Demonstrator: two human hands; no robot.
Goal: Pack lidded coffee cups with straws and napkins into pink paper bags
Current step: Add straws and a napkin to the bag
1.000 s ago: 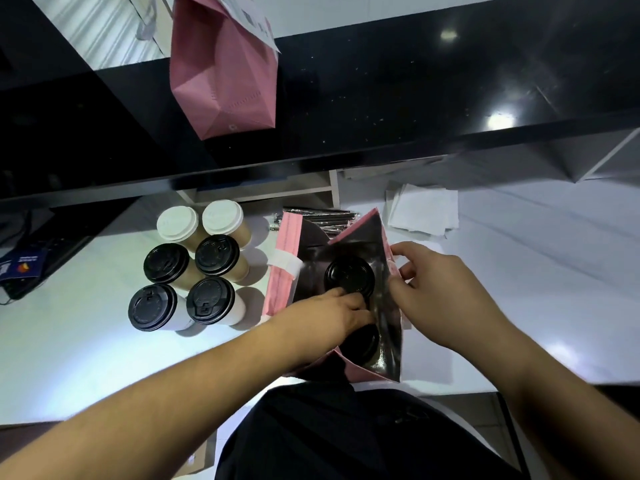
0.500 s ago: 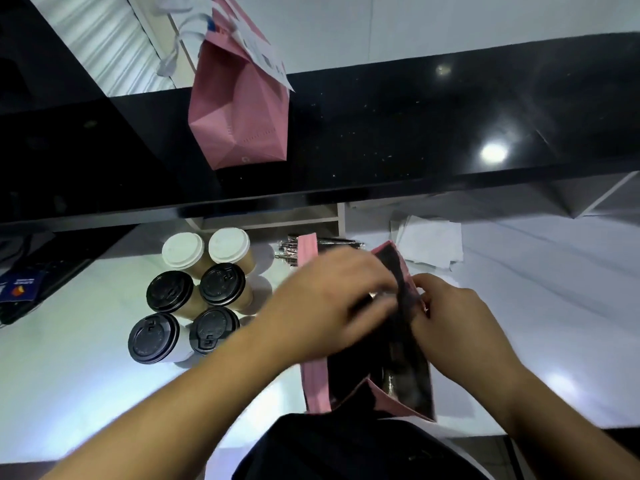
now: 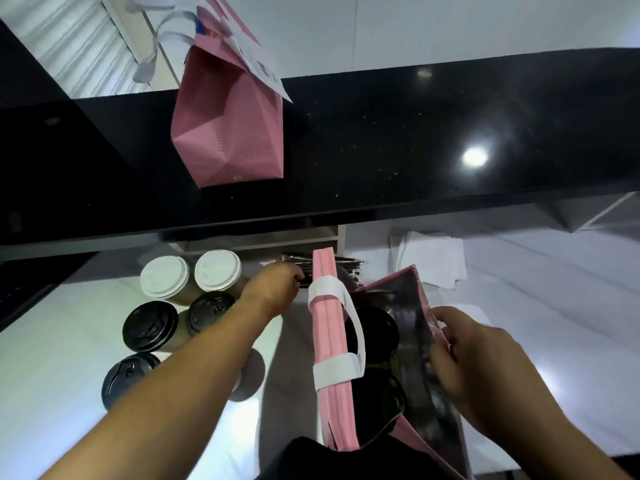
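Note:
An open pink paper bag [image 3: 329,341] with white handles stands on the white counter in front of me. Two black-lidded cups [image 3: 375,336] sit inside it, one behind the other. My right hand [image 3: 474,365] pinches the bag's right wall and holds it open. My left hand [image 3: 273,289] is stretched out to the pile of wrapped straws [image 3: 349,263] behind the bag. Its fingertips are down on the pile, and whether they grip a straw is hidden. White napkins [image 3: 429,258] lie to the right of the straws.
Left of the bag stand lidded cups: two with white lids [image 3: 218,270] at the back and black-lidded ones [image 3: 150,325] nearer, partly under my left forearm. A second pink bag [image 3: 228,133] stands on the raised black counter [image 3: 415,133] beyond.
My left hand came out of the bag, crossed over its top and now reaches the straws behind its left side. My right hand stays on the bag's right wall.

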